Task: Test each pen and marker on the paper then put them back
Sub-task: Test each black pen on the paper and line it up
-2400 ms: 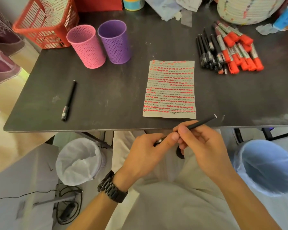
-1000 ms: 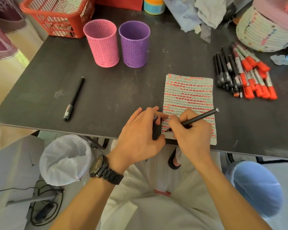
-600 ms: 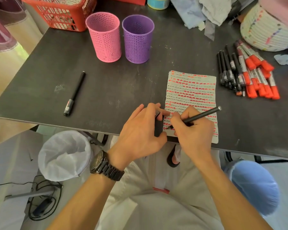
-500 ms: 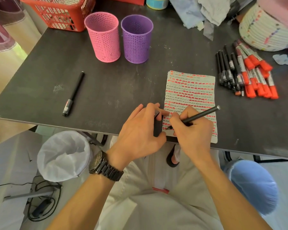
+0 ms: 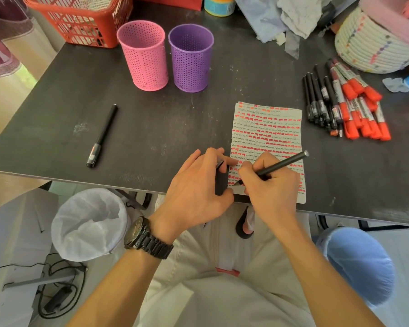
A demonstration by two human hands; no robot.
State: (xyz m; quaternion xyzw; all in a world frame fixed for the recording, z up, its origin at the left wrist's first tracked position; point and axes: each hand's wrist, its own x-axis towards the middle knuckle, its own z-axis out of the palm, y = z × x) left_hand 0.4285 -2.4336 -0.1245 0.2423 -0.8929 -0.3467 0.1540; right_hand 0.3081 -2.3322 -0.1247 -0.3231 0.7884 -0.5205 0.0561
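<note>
One pen point(image 5: 281, 165) is pinched in the right hand point(image 5: 274, 190), tip at the paper's point(image 5: 267, 128) near-left corner, barrel slanting far-right; the left hand's point(image 5: 196, 187) grip cannot be told.

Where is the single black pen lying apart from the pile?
Head view: the black pen lies alone on the left of the table, nearer than the pink cup, left of the left hand.

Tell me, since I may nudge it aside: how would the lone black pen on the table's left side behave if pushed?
The pen looks round and slim, lying flat on the smooth table, so a sideways push would probably roll it. It seems stiff and light, likely easy to pinch up.
</note>
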